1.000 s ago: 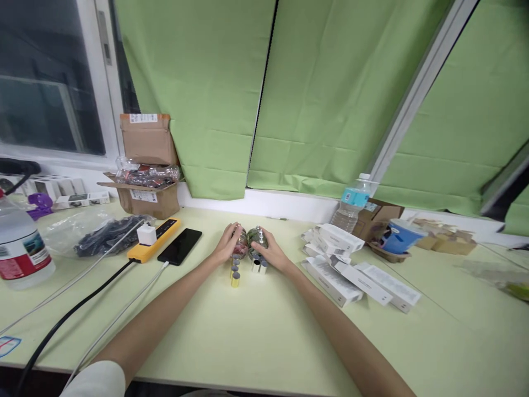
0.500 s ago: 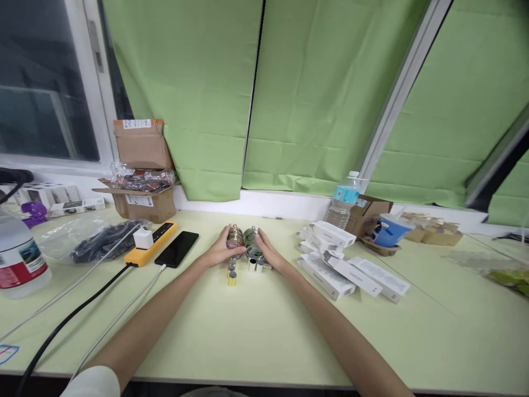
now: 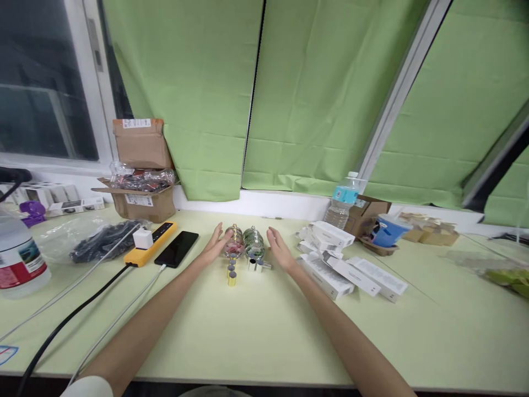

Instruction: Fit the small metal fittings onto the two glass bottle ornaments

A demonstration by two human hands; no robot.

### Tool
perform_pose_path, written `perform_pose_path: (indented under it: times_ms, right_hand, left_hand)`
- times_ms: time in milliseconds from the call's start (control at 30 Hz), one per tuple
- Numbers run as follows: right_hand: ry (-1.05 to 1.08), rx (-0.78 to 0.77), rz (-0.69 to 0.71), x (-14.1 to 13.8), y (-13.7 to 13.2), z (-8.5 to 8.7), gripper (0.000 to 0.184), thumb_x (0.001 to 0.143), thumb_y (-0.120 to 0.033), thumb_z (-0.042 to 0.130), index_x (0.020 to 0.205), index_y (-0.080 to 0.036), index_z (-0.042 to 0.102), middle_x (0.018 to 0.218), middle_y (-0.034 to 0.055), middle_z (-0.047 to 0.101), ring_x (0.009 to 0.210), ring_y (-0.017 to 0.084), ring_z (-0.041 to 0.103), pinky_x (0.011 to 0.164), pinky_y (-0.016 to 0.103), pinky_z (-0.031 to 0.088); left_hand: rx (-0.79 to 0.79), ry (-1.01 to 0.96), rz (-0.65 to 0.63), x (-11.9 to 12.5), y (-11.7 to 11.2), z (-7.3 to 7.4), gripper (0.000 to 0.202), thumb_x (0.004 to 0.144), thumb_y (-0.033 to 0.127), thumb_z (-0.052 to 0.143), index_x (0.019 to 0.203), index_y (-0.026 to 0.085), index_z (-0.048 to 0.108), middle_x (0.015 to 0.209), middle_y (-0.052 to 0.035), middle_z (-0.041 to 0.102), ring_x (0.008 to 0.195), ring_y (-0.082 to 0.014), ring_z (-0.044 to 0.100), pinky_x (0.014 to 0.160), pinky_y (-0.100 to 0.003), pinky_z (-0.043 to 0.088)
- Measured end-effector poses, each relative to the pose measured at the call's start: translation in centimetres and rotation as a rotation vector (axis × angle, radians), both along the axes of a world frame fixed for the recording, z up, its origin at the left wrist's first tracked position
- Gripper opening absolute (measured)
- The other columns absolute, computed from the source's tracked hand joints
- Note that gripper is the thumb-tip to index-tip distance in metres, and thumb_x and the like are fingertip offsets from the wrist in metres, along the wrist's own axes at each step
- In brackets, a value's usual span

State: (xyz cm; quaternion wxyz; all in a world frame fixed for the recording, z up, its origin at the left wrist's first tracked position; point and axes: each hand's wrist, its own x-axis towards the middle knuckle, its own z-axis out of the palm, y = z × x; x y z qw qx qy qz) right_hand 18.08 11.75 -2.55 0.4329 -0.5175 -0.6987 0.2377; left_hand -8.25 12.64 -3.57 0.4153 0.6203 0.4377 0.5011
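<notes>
starting at the left, we find the left hand (image 3: 212,245) loosely spread, closed on nothing; its thumb is at the edge of the reddish jar (image 3: 235,246), and we cannot tell whether it touches. we judge this jar rigid, smooth and rather slippery, perhaps glass or clear plastic, so we would treat it as breakable. a palm around its rounded side looks surer to us than a pinch on the gold-toned knob (image 3: 235,226). the green jar (image 3: 253,246), just to its right, should handle the same way, and we guess each is light enough for one hand. farther right, the right hand (image 3: 281,251) is empty too, fingers extended, with a narrow gap between it and the green jar.

as for looks, the reddish jar is round and shiny, with red showing low in its body. in front of it we see small gold tubes (image 3: 232,279) standing in a file on the pale table (image 3: 248,331). the green jar is just as rounded, dark green under a silver-toned knob (image 3: 253,227), with small silver tubes (image 3: 259,267) before it. both jars stand upright side by side between the hands; we cannot tell whether they touch.
</notes>
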Motion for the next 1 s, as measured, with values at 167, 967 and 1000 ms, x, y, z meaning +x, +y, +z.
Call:
perform_pose_path:
  times_ms: [167, 967, 1000]
  right_hand:
    - [-0.314, -0.03, 0.031, 3.0, -2.6, 3.5, 0.056, 0.085, -0.07, 0.046, 0.094, -0.019, 0.067, 0.096, 0.0085, 0.071, 0.086, 0.023, 0.066, 0.084, 0.035, 0.051]
    - [-0.378, -0.208, 0.29, 2.5, -3.5, 4.5, 0.033, 0.076, -0.044, 0.067, 0.094, -0.017, 0.069, 0.086, 0.0046, 0.072, 0.074, 0.018, 0.064, 0.067, 0.027, 0.048]
    - [-0.368, -0.191, 0.291, 2.4, -3.5, 4.5, 0.033, 0.077, -0.045, 0.067, 0.094, -0.017, 0.069, 0.083, 0.0042, 0.071, 0.073, 0.017, 0.064, 0.066, 0.026, 0.047]
  left_hand:
    - [0.037, -0.067, 0.123, -0.7, -0.6, -0.7, 0.071, 0.088, 0.072, 0.04, 0.141, 0.024, 0.038, 0.146, -0.014, 0.045, 0.133, -0.0258, 0.046, 0.11, -0.039, 0.036]
    - [0.302, 0.078, 0.34, -0.6, -2.1, -0.8, 0.036, 0.088, 0.048, 0.057, 0.113, 0.022, 0.055, 0.111, -0.0078, 0.064, 0.088, -0.0174, 0.061, 0.078, -0.032, 0.048]
    - [0.309, 0.075, 0.342, -0.6, -2.1, -0.8, 0.036, 0.088, 0.047, 0.057, 0.113, 0.022, 0.056, 0.11, -0.0076, 0.064, 0.087, -0.0172, 0.061, 0.076, -0.032, 0.048]
